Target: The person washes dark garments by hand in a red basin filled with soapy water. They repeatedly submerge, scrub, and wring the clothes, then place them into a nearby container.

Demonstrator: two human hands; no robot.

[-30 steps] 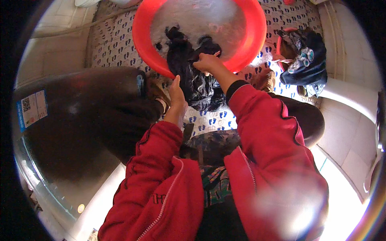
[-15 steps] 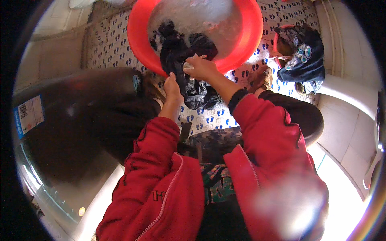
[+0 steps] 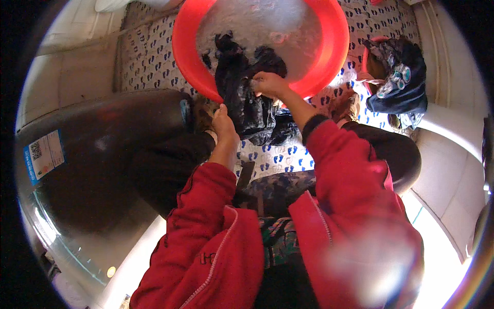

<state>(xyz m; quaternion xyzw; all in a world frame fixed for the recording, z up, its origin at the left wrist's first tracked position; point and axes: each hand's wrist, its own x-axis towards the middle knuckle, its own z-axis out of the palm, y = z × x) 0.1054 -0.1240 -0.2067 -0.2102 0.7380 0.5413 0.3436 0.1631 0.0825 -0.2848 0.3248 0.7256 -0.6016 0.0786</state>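
A wet black garment (image 3: 236,77) hangs over the near rim of a large red basin (image 3: 337,51); its upper part lies in cloudy, sudsy water, its lower folds outside. At the garment's left edge, just below the rim, my left hand (image 3: 224,123) is closed on the cloth with its thumb on top; the other fingers are mostly hidden. My right hand (image 3: 270,85) rests on the garment near the rim, fingers curled closed. Something pale shows at its fingertips, too small to make out. Pale streaks of suds lie on the cloth below.
To the right stands a red container (image 3: 366,64) heaped with dark clothes (image 3: 406,77). A dark glossy appliance (image 3: 103,139) with a label is close on my left. The floor (image 3: 149,56) has a blue footprint pattern. A white pipe (image 3: 453,131) runs along the right wall.
The whole view has shifted slightly, so everything sits a little lower and farther right. My right hand has moved slightly over the garment; my left hand keeps its place at the edge.
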